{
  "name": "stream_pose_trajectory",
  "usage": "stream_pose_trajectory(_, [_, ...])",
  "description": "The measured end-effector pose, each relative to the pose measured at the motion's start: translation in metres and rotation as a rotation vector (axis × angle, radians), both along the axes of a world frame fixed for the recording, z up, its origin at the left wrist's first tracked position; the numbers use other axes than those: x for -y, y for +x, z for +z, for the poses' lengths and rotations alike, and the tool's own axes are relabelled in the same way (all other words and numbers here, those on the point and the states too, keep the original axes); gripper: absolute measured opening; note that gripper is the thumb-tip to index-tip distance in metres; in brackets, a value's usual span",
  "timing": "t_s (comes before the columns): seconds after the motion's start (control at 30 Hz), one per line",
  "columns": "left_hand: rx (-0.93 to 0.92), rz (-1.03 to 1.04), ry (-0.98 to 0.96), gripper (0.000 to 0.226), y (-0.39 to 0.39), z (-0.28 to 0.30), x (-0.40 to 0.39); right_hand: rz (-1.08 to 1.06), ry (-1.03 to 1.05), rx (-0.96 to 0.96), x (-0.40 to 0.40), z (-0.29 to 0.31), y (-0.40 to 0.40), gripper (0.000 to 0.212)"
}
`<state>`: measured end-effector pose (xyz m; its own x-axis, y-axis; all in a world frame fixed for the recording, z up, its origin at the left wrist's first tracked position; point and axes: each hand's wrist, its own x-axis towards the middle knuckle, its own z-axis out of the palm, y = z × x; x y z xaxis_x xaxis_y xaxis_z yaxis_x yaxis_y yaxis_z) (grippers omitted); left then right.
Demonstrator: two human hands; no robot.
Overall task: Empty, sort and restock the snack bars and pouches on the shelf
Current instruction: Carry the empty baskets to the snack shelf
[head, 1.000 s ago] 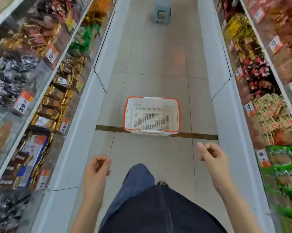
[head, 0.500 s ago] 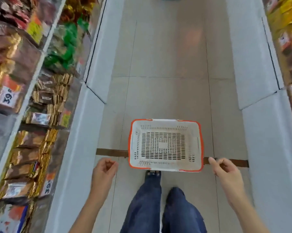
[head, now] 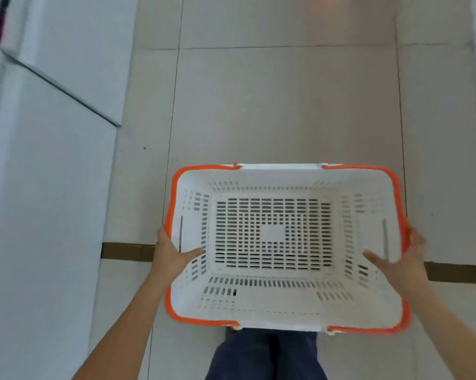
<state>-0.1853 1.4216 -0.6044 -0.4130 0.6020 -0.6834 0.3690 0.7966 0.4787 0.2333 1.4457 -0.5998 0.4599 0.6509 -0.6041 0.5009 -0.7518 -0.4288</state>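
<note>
A white slatted basket (head: 283,242) with an orange rim sits on the tiled floor (head: 286,105) of the aisle, directly in front of the person's legs and across a brown strip in the tiles. It holds nothing. The left hand (head: 171,255) clasps the left wall, thumb lying inside against the slats and the other fingers out of sight beyond the rim. The right hand (head: 398,260) meets the right wall the same way, though it is smeared by motion, so how firm its grasp is cannot be told for certain. The basket looks like rigid moulded plastic: light while empty, stiff enough not to sag, smooth but easy to hook by its rolled rim. Taking it by the two short walls should keep it level; white shelf bases (head: 39,187) flank the aisle.
</note>
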Motion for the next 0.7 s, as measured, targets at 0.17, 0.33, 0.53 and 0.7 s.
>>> stream_pose_trajectory(0.17, [-0.167,-0.004,0.109,0.047,-0.003,-0.027,0.008,-0.102,0.010,0.175,0.011,-0.031,0.016,0.040])
stream_pose_trajectory(0.33, [-0.197,-0.051,0.127,0.036,-0.013,-0.001,-0.005,-0.068,-0.012,0.145,0.006,-0.005,0.011,0.027])
stream_pose_trajectory(0.53, [-0.206,-0.074,0.152,0.037,-0.032,0.114,-0.035,-0.015,0.011,0.102,-0.011,0.106,0.002,0.029])
stream_pose_trajectory(0.7, [-0.216,-0.113,0.194,0.053,-0.051,0.260,-0.069,0.047,0.065,0.111,-0.036,0.238,-0.003,0.016])
